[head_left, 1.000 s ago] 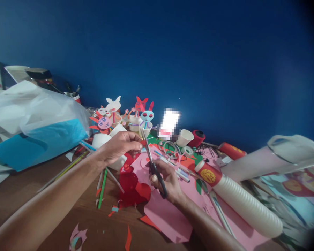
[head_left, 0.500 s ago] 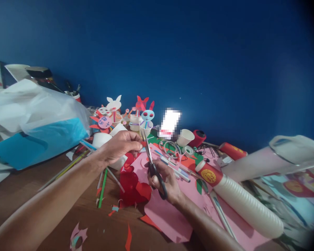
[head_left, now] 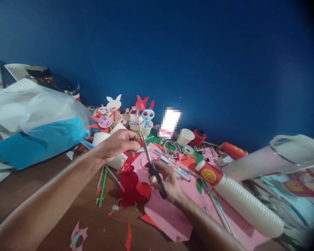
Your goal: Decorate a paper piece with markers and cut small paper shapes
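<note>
My right hand (head_left: pixel 165 181) is closed round the black handles of a pair of scissors (head_left: pixel 151 162), its blades pointing up and away. My left hand (head_left: pixel 124 143) pinches a small piece of red paper (head_left: pixel 142 143) between thumb and fingers, close to the left side of the blades. The blades look nearly closed. Below the hands lie red paper (head_left: pixel 136 190) and a large pink sheet (head_left: pixel 170 216). Behind them stand paper cups (head_left: pixel 146 129) bearing cut-paper animal figures, one with a light blue face (head_left: pixel 148 115).
On the right lies a long stack of paper cups (head_left: pixel 251 202). Markers (head_left: pixel 181 174), tape rolls (head_left: pixel 188 150) and a bright blurred-out screen (head_left: pixel 170 122) sit further back. A plastic bag with blue sheets (head_left: pixel 47 143) fills the left. Paper scraps (head_left: pixel 79 237) dot the brown tabletop.
The scissor blades have come closer together and shifted slightly left. My left hand has moved a little left and up, still pinching the red paper.
</note>
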Motion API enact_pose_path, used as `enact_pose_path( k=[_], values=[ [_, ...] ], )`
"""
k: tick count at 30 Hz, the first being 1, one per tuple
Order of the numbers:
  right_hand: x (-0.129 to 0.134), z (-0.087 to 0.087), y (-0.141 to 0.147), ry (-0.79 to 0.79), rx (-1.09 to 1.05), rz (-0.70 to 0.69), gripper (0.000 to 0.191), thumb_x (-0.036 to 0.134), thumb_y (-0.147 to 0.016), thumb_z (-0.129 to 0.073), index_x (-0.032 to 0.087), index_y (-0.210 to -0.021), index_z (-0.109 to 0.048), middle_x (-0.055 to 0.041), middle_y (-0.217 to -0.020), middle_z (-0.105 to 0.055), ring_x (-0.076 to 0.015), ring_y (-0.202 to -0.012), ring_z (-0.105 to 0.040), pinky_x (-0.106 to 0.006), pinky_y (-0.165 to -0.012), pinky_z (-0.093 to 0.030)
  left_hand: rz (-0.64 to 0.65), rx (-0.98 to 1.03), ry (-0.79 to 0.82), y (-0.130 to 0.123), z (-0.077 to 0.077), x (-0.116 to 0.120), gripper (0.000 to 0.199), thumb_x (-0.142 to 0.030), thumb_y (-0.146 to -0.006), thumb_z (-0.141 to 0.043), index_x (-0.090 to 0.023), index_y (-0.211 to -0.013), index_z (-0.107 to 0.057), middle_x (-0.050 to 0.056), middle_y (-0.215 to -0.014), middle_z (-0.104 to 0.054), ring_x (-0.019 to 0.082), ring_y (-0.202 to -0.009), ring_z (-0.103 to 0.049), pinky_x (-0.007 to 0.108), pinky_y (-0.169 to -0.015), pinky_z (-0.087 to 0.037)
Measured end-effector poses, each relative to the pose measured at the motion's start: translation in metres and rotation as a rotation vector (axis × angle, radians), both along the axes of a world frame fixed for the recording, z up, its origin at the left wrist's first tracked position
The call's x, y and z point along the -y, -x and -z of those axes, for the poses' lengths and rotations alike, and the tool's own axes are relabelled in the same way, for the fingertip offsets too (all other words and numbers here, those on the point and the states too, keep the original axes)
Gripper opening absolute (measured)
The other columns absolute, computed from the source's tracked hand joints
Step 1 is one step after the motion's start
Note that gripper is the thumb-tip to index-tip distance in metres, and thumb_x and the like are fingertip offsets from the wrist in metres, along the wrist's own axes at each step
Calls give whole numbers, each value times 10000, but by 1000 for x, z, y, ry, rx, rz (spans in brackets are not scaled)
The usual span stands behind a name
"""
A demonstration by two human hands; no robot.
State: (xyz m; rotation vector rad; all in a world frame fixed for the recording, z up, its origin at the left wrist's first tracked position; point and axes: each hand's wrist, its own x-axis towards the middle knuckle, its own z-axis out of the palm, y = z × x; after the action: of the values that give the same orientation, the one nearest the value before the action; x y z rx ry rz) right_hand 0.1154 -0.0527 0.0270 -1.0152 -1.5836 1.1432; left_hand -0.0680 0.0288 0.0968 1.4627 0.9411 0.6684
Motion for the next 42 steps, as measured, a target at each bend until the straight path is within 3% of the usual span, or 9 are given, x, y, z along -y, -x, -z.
enact_pose_path(
  k=[13,22,27,42],
  values=[
    [0,-4,1,11,-6,45,351,428,-673,-616,170,-909,-583,-4,-646,-508,-123,-566,-452,-252,-534,-387,74,28,37,0,1,-1,106,-219,-663,-599,-136,-729,-609,-19,-577,-573,72,-494,-515,198,-497,-394],
    [0,-1,1,14,-24,32,384,452,-672,-616,175,-935,-577,-7,-674,-509,-125,-580,-462,-255,-542,-399,-37,66,35,-8,5,4,53,-183,-662,-588,-134,-679,-575,-32,-557,-562,69,-483,-517,199,-499,-399],
    [1,5,0,-5,-3,11,425,482,-683,-591,169,-971,-572,-16,-686,-515,-132,-596,-465,-258,-551,-405,-26,27,36,-7,0,5,38,-161,-644,-581,-135,-627,-559,-39,-500,-541,65,-458,-494,190,-466,-374],
    [1,-2,2,12,-14,47,364,445,-665,-618,170,-903,-585,-1,-645,-503,-120,-554,-455,-247,-521,-386,-27,37,52,-5,1,3,60,-183,-657,-579,-135,-693,-577,-24,-546,-568,76,-483,-518,209,-498,-397]
  ],
)
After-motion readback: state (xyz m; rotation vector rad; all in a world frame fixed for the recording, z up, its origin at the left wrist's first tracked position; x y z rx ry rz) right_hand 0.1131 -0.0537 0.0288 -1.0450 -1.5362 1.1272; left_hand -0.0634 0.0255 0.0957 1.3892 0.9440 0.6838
